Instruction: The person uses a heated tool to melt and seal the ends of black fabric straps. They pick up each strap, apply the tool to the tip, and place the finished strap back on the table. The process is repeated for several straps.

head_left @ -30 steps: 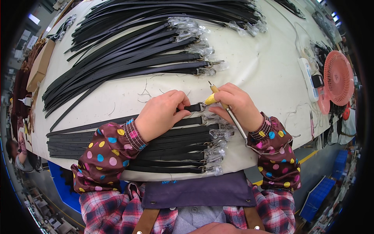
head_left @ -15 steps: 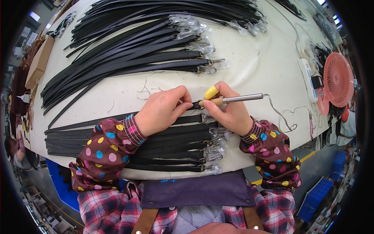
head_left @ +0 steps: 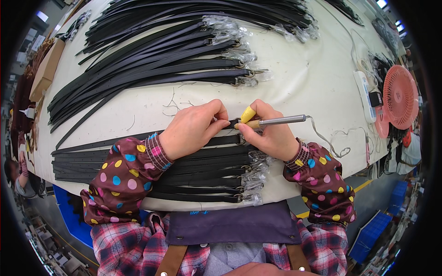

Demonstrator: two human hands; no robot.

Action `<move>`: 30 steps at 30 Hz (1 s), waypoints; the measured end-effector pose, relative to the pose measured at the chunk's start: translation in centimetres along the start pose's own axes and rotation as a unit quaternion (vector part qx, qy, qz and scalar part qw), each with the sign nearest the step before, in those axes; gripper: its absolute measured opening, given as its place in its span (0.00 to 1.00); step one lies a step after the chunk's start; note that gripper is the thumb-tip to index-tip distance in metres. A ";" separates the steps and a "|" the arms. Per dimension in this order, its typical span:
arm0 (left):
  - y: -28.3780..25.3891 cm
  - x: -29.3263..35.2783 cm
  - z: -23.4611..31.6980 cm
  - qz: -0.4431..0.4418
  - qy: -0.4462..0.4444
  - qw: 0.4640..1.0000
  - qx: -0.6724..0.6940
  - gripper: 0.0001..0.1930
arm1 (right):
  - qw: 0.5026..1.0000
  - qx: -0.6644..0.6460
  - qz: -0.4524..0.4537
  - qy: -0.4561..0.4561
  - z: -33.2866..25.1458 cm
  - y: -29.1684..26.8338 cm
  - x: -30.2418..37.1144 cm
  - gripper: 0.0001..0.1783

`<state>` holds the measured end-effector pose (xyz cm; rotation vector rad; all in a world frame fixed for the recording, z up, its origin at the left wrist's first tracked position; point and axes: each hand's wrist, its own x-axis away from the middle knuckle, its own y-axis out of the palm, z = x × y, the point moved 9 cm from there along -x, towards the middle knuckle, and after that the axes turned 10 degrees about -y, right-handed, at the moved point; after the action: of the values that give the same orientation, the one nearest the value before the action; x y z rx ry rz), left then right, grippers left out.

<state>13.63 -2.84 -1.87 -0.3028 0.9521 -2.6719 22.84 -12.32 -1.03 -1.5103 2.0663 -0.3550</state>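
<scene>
My left hand [head_left: 195, 126] is closed, thumb and forefinger pinching a black strap [head_left: 234, 123] close to its ring end. My right hand [head_left: 271, 133] grips a corded pen-shaped tool [head_left: 282, 120] with a silver barrel and a tan front part. Its tip meets the strap end beside my left fingertips; the exact contact point is hidden by my fingers. Yellow tape [head_left: 248, 114] wraps one right finger. Under my wrists lies a row of black straps [head_left: 207, 163], their metal rings in clear plastic wrap [head_left: 258, 172] on the right.
Further back, more black straps [head_left: 152, 80] lie bundled on the white table [head_left: 304, 83]. Loose thread bits [head_left: 172, 103] are scattered left of centre. A pink fan [head_left: 399, 96] and a white power strip [head_left: 365, 95] stand at right. The tool's grey cord [head_left: 324, 138] trails that way.
The tool's rear end has dipped slightly and shifted a little left, while its tip remains at the strap end. My left hand keeps its pinch nearly unmoved.
</scene>
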 end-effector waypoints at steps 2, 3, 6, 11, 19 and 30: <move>0.0 0.0 -0.1 -0.002 -0.004 1.000 0.006 0.07 | 1.000 0.016 0.000 -0.009 -0.2 0.0 0.0 0.12; 0.0 0.0 -0.1 -0.001 -0.002 1.000 0.006 0.07 | 1.000 0.018 -0.001 -0.010 -0.3 -0.1 0.0 0.12; 0.0 0.0 -0.1 -0.006 -0.006 1.000 0.007 0.07 | 1.000 0.024 -0.002 -0.014 -0.4 0.0 -0.1 0.12; 0.1 -0.1 -0.3 -0.019 -0.029 0.999 0.012 0.08 | 0.999 0.033 -0.006 -0.017 -0.5 0.0 -0.1 0.12; 0.1 -0.1 -0.2 -0.023 -0.033 0.999 0.009 0.08 | 0.999 0.042 -0.007 -0.021 -0.5 0.1 -0.1 0.12; 0.2 -0.4 -0.6 -0.017 -0.031 0.998 0.050 0.09 | 0.997 -0.055 0.022 0.044 0.5 -0.4 0.3 0.11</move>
<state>13.81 -2.48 -2.49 -0.3801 0.7983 -2.7125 23.33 -12.70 -1.33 -1.5338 2.2177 -0.3011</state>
